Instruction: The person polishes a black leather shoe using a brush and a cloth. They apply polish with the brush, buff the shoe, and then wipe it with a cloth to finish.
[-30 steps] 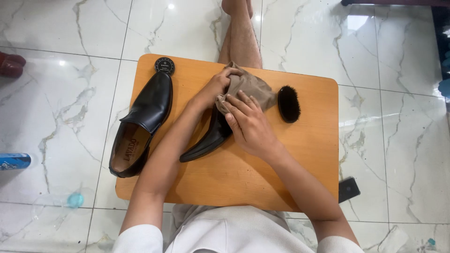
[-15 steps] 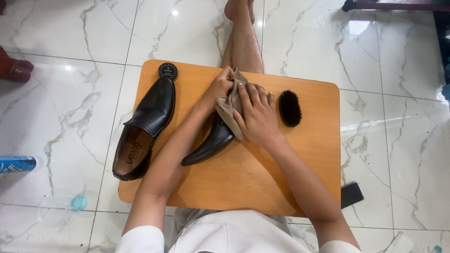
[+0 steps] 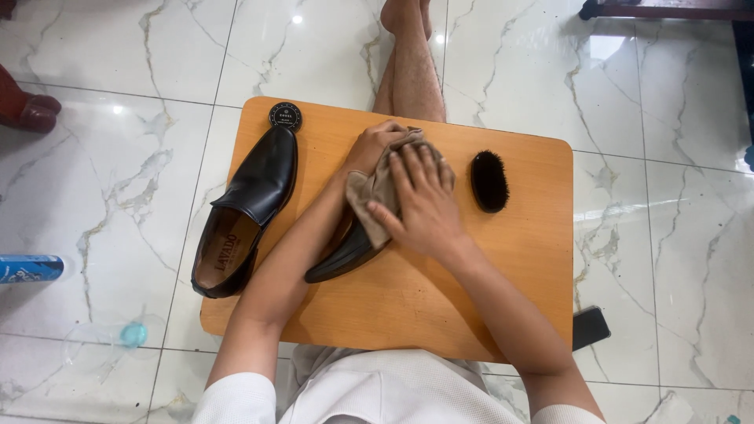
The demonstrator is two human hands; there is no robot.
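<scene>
Since the earlier frame, the right hand [image 3: 420, 206] has slid nearer along the shoe, fingers spread flat, pressing the tan cloth [image 3: 375, 191] down. White veined marble floor [image 3: 652, 196] surrounds a low wooden table [image 3: 440, 306]. At centre lies the black shoe being wiped [image 3: 345, 253], mostly covered; the left hand [image 3: 375, 145] grips its far end, fingers curled over the cloth. A second black shoe [image 3: 245, 212] lies at the left, apart. A dark brush [image 3: 489, 181] rests at the right; a round black tin [image 3: 285, 116] sits at the far left corner.
</scene>
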